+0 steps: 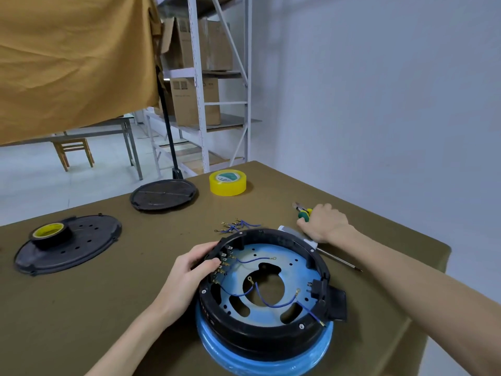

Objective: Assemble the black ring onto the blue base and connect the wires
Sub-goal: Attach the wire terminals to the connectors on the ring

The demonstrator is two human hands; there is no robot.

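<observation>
The black plastic ring (267, 332) sits on the round blue base (260, 358) at the near edge of the olive-covered bench (113, 299), with thin blue wires (273, 302) tipped in brass ring terminals lying loose across the blue plate inside it. The left hand (189, 270) grips the ring's left wall, thumb outside and fingers (210, 264) curled over the rim beside a row of brass terminals. The right hand (324, 222) rests behind the ring with its fingers curled round the green-and-yellow handles of a pair of pliers (303, 211). Just beyond the ring lies a small bundle of spare blue wires (238, 226), and a slim screwdriver (339, 259) lies to the right, its shaft pointing to the bench edge. Farther back stand a roll of yellow tape (227, 183), a round black lid (164, 195) and, at left, a black perforated disc (89, 244) carrying a roll of black tape with a yellow core (50, 234).
</observation>
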